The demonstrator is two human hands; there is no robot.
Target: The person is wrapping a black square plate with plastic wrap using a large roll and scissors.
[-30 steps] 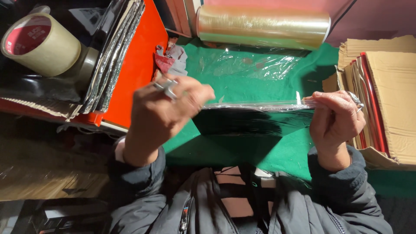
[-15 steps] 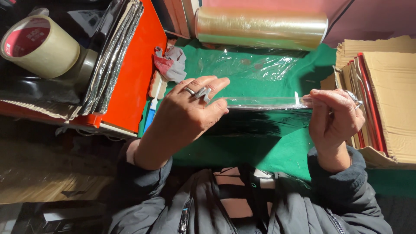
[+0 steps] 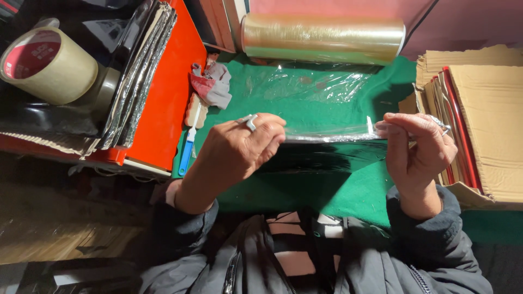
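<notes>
A flat, thin object wrapped in clear shiny film (image 3: pixel 332 137) is held level above the green cloth (image 3: pixel 348 185) between both hands. My left hand (image 3: pixel 239 149), with rings on its fingers, pinches the object's left end. Its right end is gripped by my right hand (image 3: pixel 417 149), fingers curled over the edge. A loose sheet of clear film (image 3: pixel 310 87) runs from the object back to a big roll of clear film (image 3: pixel 324 38) lying across the far side of the cloth.
A red board (image 3: pixel 171 87) carries a stack of silvery sheets (image 3: pixel 136 76) on the left, beside a roll of tape (image 3: pixel 49 65). A blue-handled brush (image 3: pixel 188 147) and crumpled rag (image 3: pixel 212 84) lie at the cloth's left edge. A cardboard box (image 3: pixel 485 120) of flat red items stands right.
My left hand has slid rightward and slightly down along the wrapped object's edge. My right hand keeps its grip on the right end.
</notes>
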